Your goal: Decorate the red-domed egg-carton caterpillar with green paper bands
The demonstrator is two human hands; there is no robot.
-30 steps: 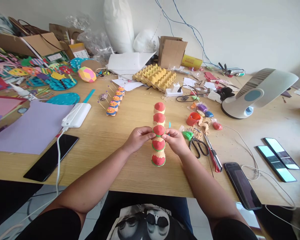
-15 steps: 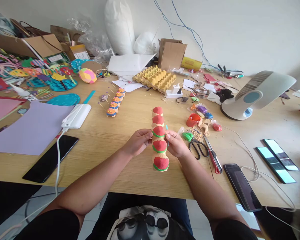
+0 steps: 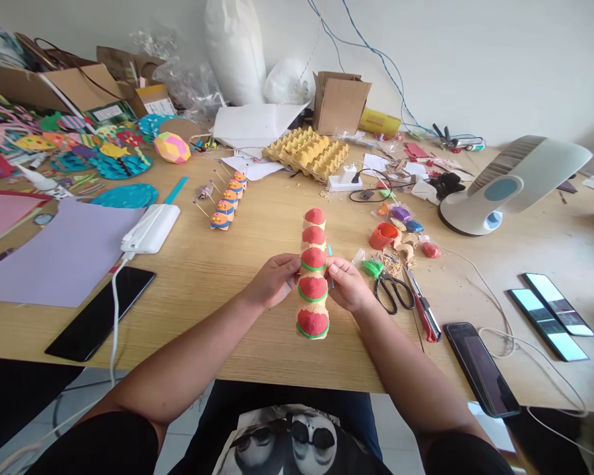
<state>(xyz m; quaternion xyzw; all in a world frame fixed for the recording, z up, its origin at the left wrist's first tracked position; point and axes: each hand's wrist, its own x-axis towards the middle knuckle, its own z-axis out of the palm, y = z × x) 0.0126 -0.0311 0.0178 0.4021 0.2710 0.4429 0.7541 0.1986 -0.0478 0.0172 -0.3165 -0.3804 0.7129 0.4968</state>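
Note:
A strip of egg carton cups [image 3: 313, 288] is held up in front of me, its domes covered in red with green rims on the nearer ones and pale carton between. My left hand [image 3: 276, 280] pinches its left edge near the middle. On the opposite edge, my right hand [image 3: 347, 282] grips it with thumb and fingers, and a thin blue tool [image 3: 330, 253] shows by those fingers. Beyond to the left stands a finished-looking orange and blue strip of cups [image 3: 229, 201] with pins stuck in it.
Right of my hands lie black scissors [image 3: 393, 293], a red utility knife [image 3: 424, 310], an orange lid [image 3: 383, 235] and bags of coloured clay [image 3: 400, 213]. Several phones [image 3: 480, 369], a power bank [image 3: 151, 229], a fan [image 3: 505, 188] and yellow egg trays [image 3: 307, 155] surround the work area.
The near end of the red-domed strip has swung slightly left, while both hands keep hold of it in nearly the same place.

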